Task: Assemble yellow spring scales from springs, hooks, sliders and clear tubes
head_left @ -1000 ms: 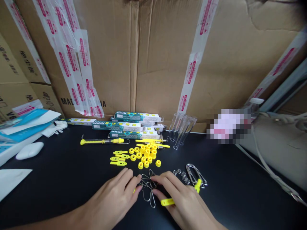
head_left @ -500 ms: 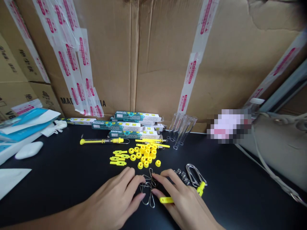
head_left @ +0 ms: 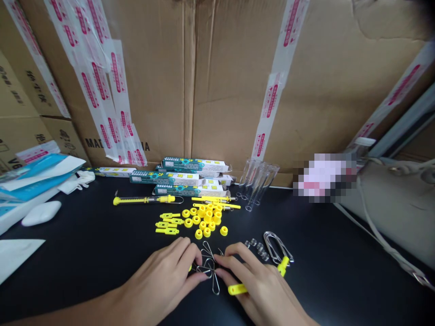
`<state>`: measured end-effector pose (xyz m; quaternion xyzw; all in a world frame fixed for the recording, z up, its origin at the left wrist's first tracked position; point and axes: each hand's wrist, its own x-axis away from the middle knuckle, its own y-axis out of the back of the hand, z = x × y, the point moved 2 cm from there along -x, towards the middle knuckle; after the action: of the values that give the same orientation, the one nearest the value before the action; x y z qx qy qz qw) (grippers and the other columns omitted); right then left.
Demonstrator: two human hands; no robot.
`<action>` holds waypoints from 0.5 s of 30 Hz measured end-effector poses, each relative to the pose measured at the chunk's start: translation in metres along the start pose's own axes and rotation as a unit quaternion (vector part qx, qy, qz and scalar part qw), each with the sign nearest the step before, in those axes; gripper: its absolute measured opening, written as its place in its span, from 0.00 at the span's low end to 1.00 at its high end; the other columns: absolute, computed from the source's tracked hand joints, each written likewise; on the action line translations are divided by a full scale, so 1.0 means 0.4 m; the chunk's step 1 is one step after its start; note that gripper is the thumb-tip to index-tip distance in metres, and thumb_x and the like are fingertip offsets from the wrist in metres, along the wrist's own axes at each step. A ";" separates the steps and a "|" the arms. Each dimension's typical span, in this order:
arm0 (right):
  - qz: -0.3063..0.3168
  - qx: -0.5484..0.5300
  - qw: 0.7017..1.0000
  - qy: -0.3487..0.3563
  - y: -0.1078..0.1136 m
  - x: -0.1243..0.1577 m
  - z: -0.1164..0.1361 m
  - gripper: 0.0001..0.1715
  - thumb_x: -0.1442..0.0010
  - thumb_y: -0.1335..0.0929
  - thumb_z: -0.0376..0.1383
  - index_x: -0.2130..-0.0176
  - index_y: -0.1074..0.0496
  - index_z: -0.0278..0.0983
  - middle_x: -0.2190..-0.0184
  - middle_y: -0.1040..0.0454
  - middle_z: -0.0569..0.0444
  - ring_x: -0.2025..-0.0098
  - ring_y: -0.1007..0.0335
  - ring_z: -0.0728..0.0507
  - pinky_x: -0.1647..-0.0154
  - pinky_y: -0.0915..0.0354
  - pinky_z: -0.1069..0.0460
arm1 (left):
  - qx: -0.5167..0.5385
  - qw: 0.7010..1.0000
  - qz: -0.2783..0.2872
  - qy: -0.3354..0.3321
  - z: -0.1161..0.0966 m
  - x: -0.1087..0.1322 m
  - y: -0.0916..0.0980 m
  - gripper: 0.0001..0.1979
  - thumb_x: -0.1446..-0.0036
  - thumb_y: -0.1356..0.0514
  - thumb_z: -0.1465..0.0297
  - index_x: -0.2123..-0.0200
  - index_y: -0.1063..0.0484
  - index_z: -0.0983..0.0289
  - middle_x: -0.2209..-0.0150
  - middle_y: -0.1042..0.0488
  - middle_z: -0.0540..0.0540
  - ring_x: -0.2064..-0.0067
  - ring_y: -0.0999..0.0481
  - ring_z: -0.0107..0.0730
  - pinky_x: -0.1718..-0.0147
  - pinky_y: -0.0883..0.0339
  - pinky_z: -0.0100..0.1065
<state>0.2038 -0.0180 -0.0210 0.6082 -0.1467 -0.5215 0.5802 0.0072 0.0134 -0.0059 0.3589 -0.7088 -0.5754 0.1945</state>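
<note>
My left hand (head_left: 163,276) is closed, its thumb and index finger pinching at bent metal wire hooks (head_left: 205,271) above the black table. A small bit of yellow shows by its fingertips; what that belongs to is hidden. My right hand (head_left: 260,280) is closed around a yellow plastic rod (head_left: 238,289), which runs beneath the palm and comes out with a wider yellow end at the right. Its thumb and index fingertips touch the same tangle of hooks. Beyond both hands lie yellow ring-shaped caps (head_left: 203,225) and flat yellow tabs (head_left: 167,231).
Long metal loops (head_left: 277,248) and small springs (head_left: 260,248) lie right of my right hand. Behind are clear tubes (head_left: 254,183), printed slim boxes (head_left: 165,178) and an assembled yellow tube device (head_left: 136,200). A cardboard wall (head_left: 224,90) closes the back; a grey bag (head_left: 401,203) stands right.
The wire hooks have shifted and turned between my fingertips, one now fanning out toward the caps. A bit of yellow has come into sight at my left hand. The right hand keeps the rod.
</note>
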 end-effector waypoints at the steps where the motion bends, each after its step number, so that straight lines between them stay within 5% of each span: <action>1: -0.001 0.000 1.000 0.002 0.001 -0.001 -0.001 0.23 0.26 0.45 0.43 0.52 0.25 0.41 0.60 0.23 0.50 0.78 0.22 0.47 0.82 0.28 0.54 | 0.004 1.000 -0.003 0.003 0.001 -0.003 -0.001 0.04 0.37 0.38 0.71 0.60 0.32 0.61 0.62 0.27 0.50 0.62 0.22 0.37 0.65 0.29 0.35; 7: -0.009 0.004 1.000 0.014 0.008 -0.001 -0.005 0.21 0.27 0.43 0.40 0.55 0.24 0.39 0.62 0.23 0.50 0.76 0.23 0.49 0.77 0.27 0.56 | 0.029 0.999 -0.024 0.015 0.003 -0.005 -0.003 0.08 0.38 0.36 0.68 0.61 0.34 0.60 0.63 0.27 0.49 0.62 0.23 0.36 0.65 0.31 0.35; 12: -0.021 0.016 0.999 0.027 0.008 -0.001 0.003 0.25 0.26 0.45 0.42 0.56 0.24 0.36 0.63 0.21 0.48 0.74 0.20 0.45 0.80 0.26 0.54 | 0.053 0.997 -0.042 0.031 -0.017 -0.007 0.008 0.28 0.54 0.29 0.49 0.59 0.35 0.60 0.62 0.28 0.52 0.63 0.23 0.41 0.66 0.29 0.38; 15: -0.014 0.019 0.999 0.025 0.008 0.001 0.004 0.25 0.26 0.45 0.42 0.55 0.24 0.36 0.61 0.21 0.47 0.74 0.20 0.45 0.79 0.24 0.53 | 0.050 0.997 -0.042 0.050 -0.024 -0.010 0.006 0.28 0.55 0.29 0.51 0.59 0.35 0.60 0.61 0.28 0.53 0.61 0.23 0.44 0.64 0.28 0.41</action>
<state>0.2042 -0.0202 -0.0180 0.6342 -0.1337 -0.5108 0.5648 0.0156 0.0100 -0.0006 0.4259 -0.7105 -0.5279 0.1873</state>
